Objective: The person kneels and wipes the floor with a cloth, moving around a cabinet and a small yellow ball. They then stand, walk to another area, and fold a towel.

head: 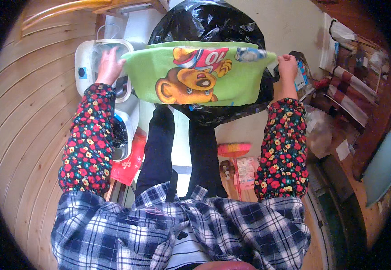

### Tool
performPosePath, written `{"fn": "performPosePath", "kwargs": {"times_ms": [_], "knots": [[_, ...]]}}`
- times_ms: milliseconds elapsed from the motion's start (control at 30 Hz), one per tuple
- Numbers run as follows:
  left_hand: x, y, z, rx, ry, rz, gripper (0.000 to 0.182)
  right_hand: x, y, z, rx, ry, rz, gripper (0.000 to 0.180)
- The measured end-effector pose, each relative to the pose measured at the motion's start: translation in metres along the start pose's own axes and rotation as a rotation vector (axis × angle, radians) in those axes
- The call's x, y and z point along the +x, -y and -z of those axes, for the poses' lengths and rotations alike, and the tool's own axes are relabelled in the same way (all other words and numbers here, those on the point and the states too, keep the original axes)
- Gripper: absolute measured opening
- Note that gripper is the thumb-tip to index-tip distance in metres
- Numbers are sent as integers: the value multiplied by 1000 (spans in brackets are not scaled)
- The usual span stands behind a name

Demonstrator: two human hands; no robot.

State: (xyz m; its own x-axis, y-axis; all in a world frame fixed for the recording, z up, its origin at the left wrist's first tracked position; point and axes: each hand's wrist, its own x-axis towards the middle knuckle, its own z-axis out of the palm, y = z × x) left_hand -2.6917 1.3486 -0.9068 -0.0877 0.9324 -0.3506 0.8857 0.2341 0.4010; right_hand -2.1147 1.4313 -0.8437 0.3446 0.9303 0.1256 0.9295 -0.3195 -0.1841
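A green cloth point(141, 74), printed with a cartoon bear in a red shirt and a ball, hangs stretched out in front of me, with a fold along its top edge. My left hand point(109, 65) pinches its left top corner, most fingers spread. The right top corner is gripped in my right hand point(287, 67). Behind and below the cloth is a large black plastic bag point(205, 23), partly hidden by it. Close under my left hand stands a white bin point(82, 57) with an open top.
A second white bin point(133, 114) with a black liner stands nearer on the left, beside a red bag point(128, 170). A pink broom point(234, 149) lies right of my legs. Wooden plank wall point(40, 111) runs along the left; cluttered shelves point(354, 81) stand at the right.
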Motion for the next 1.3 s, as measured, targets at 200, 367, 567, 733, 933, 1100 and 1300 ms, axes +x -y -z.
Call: {"fn": "performPosePath", "kwargs": {"times_ms": [200, 367, 567, 733, 933, 1100, 1300], "knots": [[2, -115, -36, -483, 181, -539, 67, -155, 39, 35, 73, 1008, -627, 50], [16, -170, -70, -204, 256, -525, 59, -307, 86, 15, 1113, 872, -1590, 61], [11, -177, -69, -194, 285, -552, 40, -340, 110, -17, 1213, 491, -1675, 33], [6, -173, -65, -217, 252, -530, 24, -342, 118, 13, 1434, 374, -1535, 22], [-3, -144, 13, -991, 673, -28, 20, -322, 112, 90, 1795, 325, -1288, 31], [-50, -136, 84, -1368, 415, -3, 10, -252, 115, 134, 1700, 264, -842, 25], [-125, -135, 95, -1564, 107, 152, 40, -181, 173, 180, 1362, 307, -554, 47]]}}
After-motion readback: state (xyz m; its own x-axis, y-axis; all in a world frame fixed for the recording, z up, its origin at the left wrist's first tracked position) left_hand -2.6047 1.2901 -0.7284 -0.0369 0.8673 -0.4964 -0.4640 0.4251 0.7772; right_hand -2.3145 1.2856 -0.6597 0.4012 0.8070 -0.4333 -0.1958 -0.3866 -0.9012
